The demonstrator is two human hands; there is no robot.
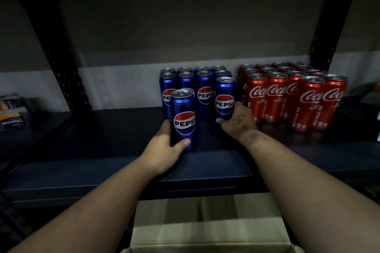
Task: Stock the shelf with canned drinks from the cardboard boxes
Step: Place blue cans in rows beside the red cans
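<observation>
My left hand grips a blue Pepsi can upright, low on the dark shelf in front of a block of several blue Pepsi cans. My right hand holds a second Pepsi can by its lower part at the block's front right corner. To the right stands a group of several red Coca-Cola cans. A cardboard box lies below the shelf's front edge, between my forearms; its contents are hidden.
A black upright post with holes rises at the left, another post at the right. A dark packaged item with orange markings sits at the shelf's far left. The shelf surface left of the Pepsi cans is bare.
</observation>
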